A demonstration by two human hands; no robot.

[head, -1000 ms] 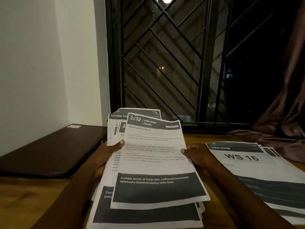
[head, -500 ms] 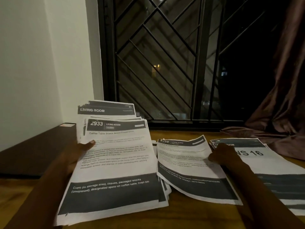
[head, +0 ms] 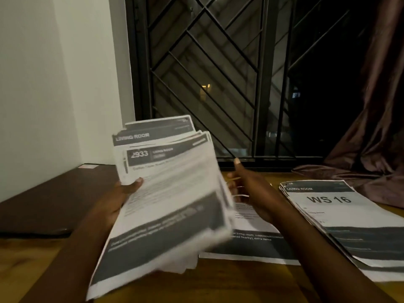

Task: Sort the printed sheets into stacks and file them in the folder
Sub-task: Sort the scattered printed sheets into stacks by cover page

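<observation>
My left hand grips a thick bundle of printed sheets, tilted up off the table, its top sheet headed "2933 LIVING ROOM". My right hand hovers open just right of the bundle, fingers spread and holding nothing. Below that hand a single printed sheet lies flat on the wooden table. Further right a stack of sheets rests on the table, topped by a page reading "WS 16". A dark brown folder lies closed at the left against the wall.
A barred window fills the back. A brown curtain hangs at the right and pools on the table behind the "WS 16" stack. A white wall borders the left side.
My right hand let go of the single sheet, which now lies flat on the table, and lifted back toward the bundle. The bundle in my left hand swung up and rightward.
</observation>
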